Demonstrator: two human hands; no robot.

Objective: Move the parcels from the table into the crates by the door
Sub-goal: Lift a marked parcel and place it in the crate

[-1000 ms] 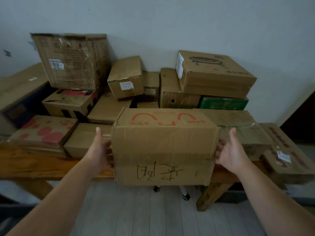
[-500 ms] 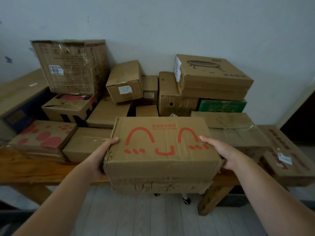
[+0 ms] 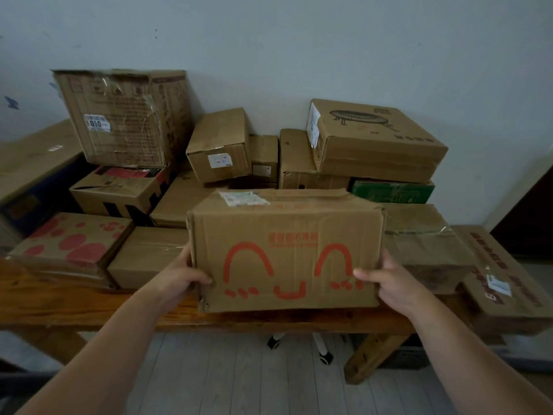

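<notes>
I hold a brown cardboard parcel (image 3: 287,253) with a red smiling-face print facing me, in front of the wooden table (image 3: 89,307). My left hand (image 3: 182,277) grips its left edge, thumb on the front face. My right hand (image 3: 386,280) grips its right edge, thumb over the red print. A white label sits on the parcel's top. Several more parcels are piled on the table behind it, against the wall. No crates are in view.
A box with red spots (image 3: 71,244) lies at the table's left front. A flat long box (image 3: 505,283) overhangs the right end. A tall taped box (image 3: 125,118) leans at the back left. A dark doorway (image 3: 529,217) is at the right. Chair castors (image 3: 299,345) show under the table.
The parcel has been turned in my hands: the face with black handwriting rolled down and out of sight, and the red-print face now faces me. The parcel sits a little higher.
</notes>
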